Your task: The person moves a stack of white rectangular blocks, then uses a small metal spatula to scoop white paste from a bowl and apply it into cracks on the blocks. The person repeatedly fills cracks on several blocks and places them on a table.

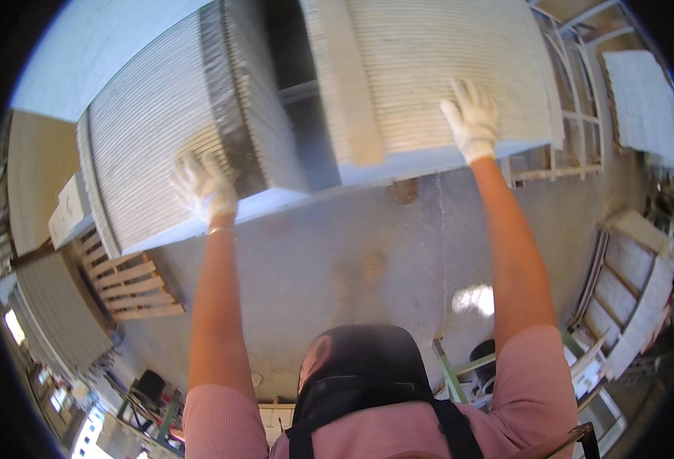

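Observation:
My left hand point(205, 186), in a white glove, lies with its fingers apart near the front edge of a pale, finely ribbed stack point(146, 107). A dark band point(228, 107) runs down that stack's right part. My right hand point(472, 122), gloved too, is spread flat on a second ribbed stack point(421, 53) of cream colour. Along this stack's left side runs a plain pale strip point(352, 84). A dark gap point(306, 122) separates the two stacks. Neither hand holds anything that I can see; the left one is somewhat blurred.
Below the stacks is a grey concrete floor point(291, 283). A slatted wooden pallet point(134, 287) lies at the left, beside another ribbed stack point(65, 314). Wooden frames point(574, 99) stand at the right, with a white-covered stack point(643, 107) beyond. A shelved rack point(620, 283) is nearer on the right.

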Motion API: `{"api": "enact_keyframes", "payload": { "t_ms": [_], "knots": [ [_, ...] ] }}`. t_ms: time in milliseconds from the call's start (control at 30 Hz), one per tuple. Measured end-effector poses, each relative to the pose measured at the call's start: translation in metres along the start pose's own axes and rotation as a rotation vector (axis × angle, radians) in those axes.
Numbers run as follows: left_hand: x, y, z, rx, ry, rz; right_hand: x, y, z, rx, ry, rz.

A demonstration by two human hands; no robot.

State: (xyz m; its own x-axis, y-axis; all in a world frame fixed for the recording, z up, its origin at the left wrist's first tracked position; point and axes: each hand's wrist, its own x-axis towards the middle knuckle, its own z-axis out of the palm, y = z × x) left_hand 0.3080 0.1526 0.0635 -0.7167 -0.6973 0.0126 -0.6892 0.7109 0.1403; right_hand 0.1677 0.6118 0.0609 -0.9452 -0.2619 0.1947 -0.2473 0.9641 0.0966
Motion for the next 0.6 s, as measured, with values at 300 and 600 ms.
{"api": "enact_keyframes", "payload": {
  "t_ms": [300, 600],
  "knots": [
    [0.007, -0.015, 0.018, -0.018, 0.097, 0.103, -0.001, 0.000, -0.002, 0.094, 0.058, -0.013],
    [0.015, -0.028, 0.037, -0.031, 0.301, 0.252, -0.003, -0.009, 0.002, 0.057, 0.088, 0.025]
  ]
}}
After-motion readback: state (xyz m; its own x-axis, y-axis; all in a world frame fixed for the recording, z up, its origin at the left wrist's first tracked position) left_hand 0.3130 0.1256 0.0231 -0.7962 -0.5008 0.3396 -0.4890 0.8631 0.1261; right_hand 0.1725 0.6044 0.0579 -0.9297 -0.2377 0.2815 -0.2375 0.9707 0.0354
